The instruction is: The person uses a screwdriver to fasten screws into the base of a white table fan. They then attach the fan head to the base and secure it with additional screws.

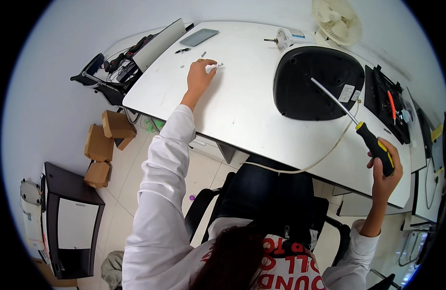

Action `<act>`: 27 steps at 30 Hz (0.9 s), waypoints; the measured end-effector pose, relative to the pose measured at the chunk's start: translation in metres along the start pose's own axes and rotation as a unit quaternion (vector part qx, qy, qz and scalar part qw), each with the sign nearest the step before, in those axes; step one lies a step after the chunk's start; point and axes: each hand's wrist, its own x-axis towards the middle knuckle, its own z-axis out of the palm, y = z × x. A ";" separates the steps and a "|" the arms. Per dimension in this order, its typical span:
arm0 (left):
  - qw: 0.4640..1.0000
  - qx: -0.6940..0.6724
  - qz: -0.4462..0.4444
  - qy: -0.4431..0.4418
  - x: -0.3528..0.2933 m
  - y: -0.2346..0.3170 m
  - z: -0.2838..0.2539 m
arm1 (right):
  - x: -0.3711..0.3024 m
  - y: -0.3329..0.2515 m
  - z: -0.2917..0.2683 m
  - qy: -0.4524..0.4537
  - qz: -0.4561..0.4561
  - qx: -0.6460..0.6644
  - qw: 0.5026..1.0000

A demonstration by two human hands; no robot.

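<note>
Trainee: What is the main work surface?

Instructor: A white table (242, 111). Next in size is the black base (300, 101), the working component, which lies on the table's right part with its flat, label-bearing face up. A pale cable (299, 171) runs from beside it and loops over the table's front edge.

Trainee: What lies around the base?

Instructor: An open black case (375, 92) to its right, holding an orange-red tool (391, 105). A white motor unit (295, 37) sits behind it; a grey tray (199, 37) occupies the far left part of the table.

Trainee: State the driver and grip.

Instructor: The right hand (383, 181) is wrapped firmly around the black-and-yellow handle of a screwdriver (360, 127). The shaft slants up and left over the base — tip contact cannot be determined.

Trainee: And the left hand (200, 76)?

Instructor: Above the table's far left part, thumb and forefinger curved, tips apart. Just beyond them lies the smallest item — a small metallic piece (221, 64). Whether the fingertips touch it cannot be determined.
</note>
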 end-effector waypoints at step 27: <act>0.875 -0.478 -0.013 0.071 0.000 0.143 -0.033 | -0.014 0.034 0.001 0.041 0.137 0.225 0.964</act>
